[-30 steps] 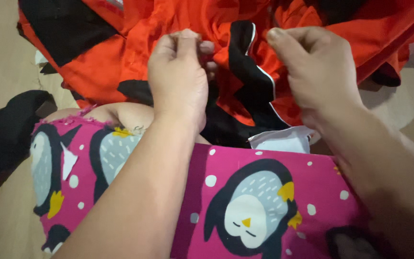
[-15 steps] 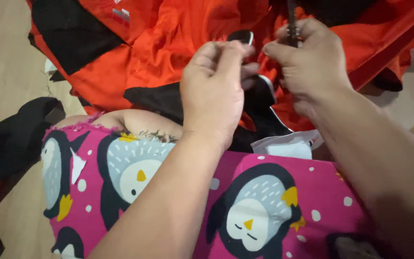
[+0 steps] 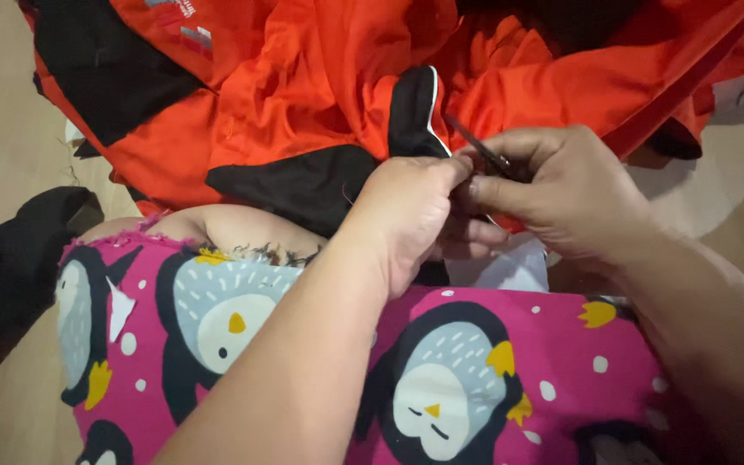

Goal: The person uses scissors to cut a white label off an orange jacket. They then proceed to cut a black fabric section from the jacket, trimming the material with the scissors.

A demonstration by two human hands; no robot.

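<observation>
A small dark metal tool (image 3: pixel 480 148), probably thread snips though too little of it shows to be sure, is held in the right hand (image 3: pixel 561 194), whose fingers are closed narrowly around it with the blade tip angled up and to the left. The left hand (image 3: pixel 411 215) is closed in a pinch on the black fabric piece (image 3: pixel 320 181), right where it meets the right hand's fingertips; exactly what is caught between the fingers is hidden, so whether a loose thread or the cloth edge is gripped cannot be told. The black fabric piece belongs to an orange garment (image 3: pixel 303 77) that is spread in folds over the floor (image 3: pixel 2 129) in front of the knees, and a black tab with white piping (image 3: pixel 413 112) stands up just behind the two hands. For the work to be done cleanly, the cloth is best kept taut by the left pinch, and the blade is best kept flat and close to the seam, so that only stray thread is cut and the weave is not nicked; the fingertips of the left hand lie very close to the blade and ought to be kept clear. Both forearms are brought in from below, over the pink penguin-print cloth (image 3: pixel 475 387) covering the lap, the left wrist bent slightly downward and the right wrist turned inward, so that the hands touch above the garment.
</observation>
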